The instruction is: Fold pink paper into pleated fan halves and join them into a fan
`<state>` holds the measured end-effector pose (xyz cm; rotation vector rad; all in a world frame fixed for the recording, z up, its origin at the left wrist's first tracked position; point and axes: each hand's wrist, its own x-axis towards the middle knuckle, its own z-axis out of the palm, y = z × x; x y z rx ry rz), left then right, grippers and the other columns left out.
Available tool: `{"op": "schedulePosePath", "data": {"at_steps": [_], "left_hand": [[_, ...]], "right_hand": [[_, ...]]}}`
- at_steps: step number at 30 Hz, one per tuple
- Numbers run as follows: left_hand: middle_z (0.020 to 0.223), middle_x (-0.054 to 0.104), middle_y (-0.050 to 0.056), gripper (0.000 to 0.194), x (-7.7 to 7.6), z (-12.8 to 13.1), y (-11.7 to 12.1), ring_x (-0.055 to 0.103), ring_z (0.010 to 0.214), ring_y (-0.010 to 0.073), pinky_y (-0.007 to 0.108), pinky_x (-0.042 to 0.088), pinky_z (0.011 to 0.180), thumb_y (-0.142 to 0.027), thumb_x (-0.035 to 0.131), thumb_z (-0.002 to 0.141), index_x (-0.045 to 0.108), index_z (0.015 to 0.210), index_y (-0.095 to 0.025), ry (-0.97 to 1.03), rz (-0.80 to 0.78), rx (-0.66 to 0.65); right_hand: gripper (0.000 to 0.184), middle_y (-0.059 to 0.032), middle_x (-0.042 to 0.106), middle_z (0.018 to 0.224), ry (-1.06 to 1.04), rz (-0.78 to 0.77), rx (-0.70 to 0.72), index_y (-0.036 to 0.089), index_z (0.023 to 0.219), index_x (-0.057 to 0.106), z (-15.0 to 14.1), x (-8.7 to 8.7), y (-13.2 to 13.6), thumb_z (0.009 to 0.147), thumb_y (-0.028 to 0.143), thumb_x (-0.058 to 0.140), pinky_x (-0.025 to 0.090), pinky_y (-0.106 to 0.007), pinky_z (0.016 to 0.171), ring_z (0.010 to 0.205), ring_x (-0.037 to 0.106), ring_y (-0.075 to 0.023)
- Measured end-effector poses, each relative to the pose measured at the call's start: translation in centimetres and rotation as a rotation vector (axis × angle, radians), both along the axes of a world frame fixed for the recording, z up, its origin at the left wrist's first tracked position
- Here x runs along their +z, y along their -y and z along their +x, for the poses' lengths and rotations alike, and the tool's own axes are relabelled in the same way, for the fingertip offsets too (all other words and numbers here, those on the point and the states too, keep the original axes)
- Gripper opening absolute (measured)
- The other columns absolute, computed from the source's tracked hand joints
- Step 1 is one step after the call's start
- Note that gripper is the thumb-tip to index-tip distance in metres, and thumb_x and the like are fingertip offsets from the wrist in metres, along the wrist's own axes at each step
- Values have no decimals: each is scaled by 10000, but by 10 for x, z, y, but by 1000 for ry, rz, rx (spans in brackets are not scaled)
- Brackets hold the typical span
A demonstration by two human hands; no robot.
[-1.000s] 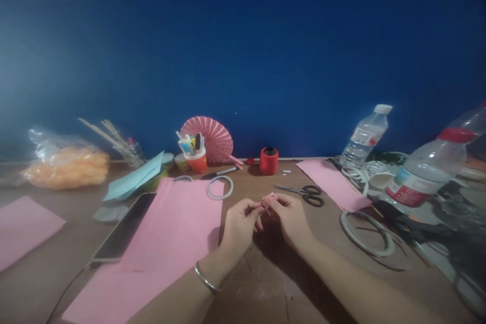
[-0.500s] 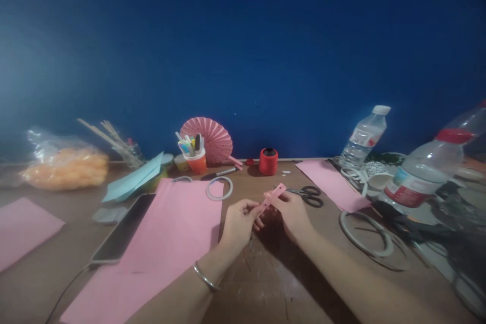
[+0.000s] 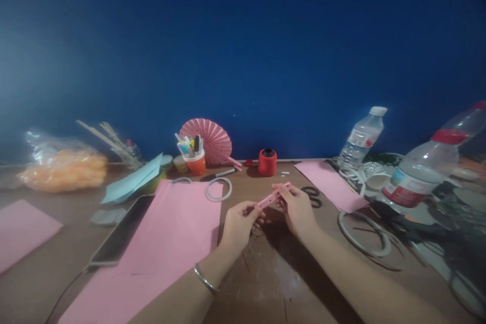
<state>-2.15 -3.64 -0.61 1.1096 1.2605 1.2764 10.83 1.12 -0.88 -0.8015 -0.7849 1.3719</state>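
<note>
Between my two hands is a narrow folded strip of pink paper (image 3: 270,198) with small dark dots along it, held slanting up to the right. My left hand (image 3: 242,220) pinches its lower end between thumb and fingers. At the upper end, my right hand (image 3: 298,207) grips it, thumb on top. Just behind the right hand lie black-handled scissors (image 3: 314,202), their blades hidden by that hand. A pink pleated paper fan (image 3: 218,142), dotted too, leans against the wall. Beside my left forearm a large pink paper sheet (image 3: 182,228) lies flat.
A red thread spool (image 3: 268,163) and a cup of pens (image 3: 196,162) stand at the back. A phone (image 3: 121,235) lies left, near blue paper (image 3: 132,182). Right are plastic bottles (image 3: 419,177), a pink sheet (image 3: 326,182) and a grey ring (image 3: 360,235); another ring (image 3: 219,190) lies mid-table.
My right hand has slid outward to the far end of the pink strip. The strip now slants less steeply, showing more of its dotted face. The left hand keeps its pinch.
</note>
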Motion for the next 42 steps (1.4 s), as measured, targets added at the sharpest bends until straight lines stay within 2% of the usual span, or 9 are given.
{"op": "schedulePosePath", "data": {"at_steps": [3, 7, 10, 13, 17, 23, 29, 35, 42], "left_hand": [[545, 580, 3, 232, -1, -3, -1, 512, 459, 91, 190, 389, 443, -351, 611, 665, 592, 682, -121, -19, 37, 42], [484, 514, -25, 262, -3, -6, 1, 466, 452, 82, 191, 367, 458, -369, 580, 700, 542, 597, -131, -60, 106, -14], [530, 526, -21, 252, -5, -6, 3, 466, 479, 82, 189, 362, 474, -372, 547, 730, 520, 632, -141, -116, 118, -19], [584, 545, -15, 230, -7, -5, 2, 477, 512, 84, 183, 361, 482, -368, 514, 755, 495, 671, -155, -156, 117, -4], [596, 551, -9, 227, -7, -3, 2, 482, 521, 86, 178, 359, 480, -373, 514, 754, 487, 674, -162, -159, 112, -7], [593, 575, 12, 262, -3, -2, 3, 476, 469, 76, 167, 320, 427, -400, 535, 729, 516, 677, -144, 55, -38, -103], [560, 562, 3, 263, -1, -1, 0, 316, 370, 12, 144, 200, 366, -344, 593, 697, 580, 815, -109, 220, -93, -175], [609, 562, 3, 275, -7, -1, -5, 477, 483, 63, 166, 348, 431, -311, 653, 632, 585, 809, -111, 176, -59, -62], [752, 620, 50, 253, -11, -3, -6, 551, 615, 109, 208, 414, 547, -304, 621, 671, 591, 836, -115, 139, -12, -25]], "right_hand": [[307, 51, 566, 604, -29, 22, 121, 206, 876, 639, -3, 2, 5, 580, 235, 714, 401, -197, 494, 513, 489, -76], [270, -8, 642, 649, 146, 23, 287, 166, 784, 651, -8, -2, 14, 528, 188, 737, 449, -260, 574, 599, 569, -144], [201, -19, 626, 578, 175, -9, 212, 133, 686, 665, -6, -6, 10, 529, 237, 736, 416, -238, 488, 503, 528, -121], [204, 15, 561, 499, 57, -28, 87, 125, 646, 676, -1, -6, 0, 522, 274, 740, 325, -190, 398, 418, 420, -60], [223, 16, 545, 511, -64, -63, 5, 131, 657, 683, 3, -2, -6, 531, 305, 745, 278, -162, 370, 430, 412, -43], [203, 12, 554, 511, -75, -42, 40, 144, 613, 676, 6, -1, -7, 517, 304, 757, 299, -156, 368, 430, 419, -40], [231, 3, 590, 585, -126, -47, 105, 148, 681, 659, 3, -3, -7, 543, 314, 743, 389, -175, 423, 470, 480, -66], [224, 16, 580, 605, -46, 35, 237, 169, 789, 605, -4, -5, -1, 649, 331, 671, 388, -198, 434, 454, 475, -76], [193, 33, 546, 556, 104, 52, 185, 159, 686, 578, -4, -7, 1, 615, 292, 698, 355, -184, 435, 455, 441, -65]]}}
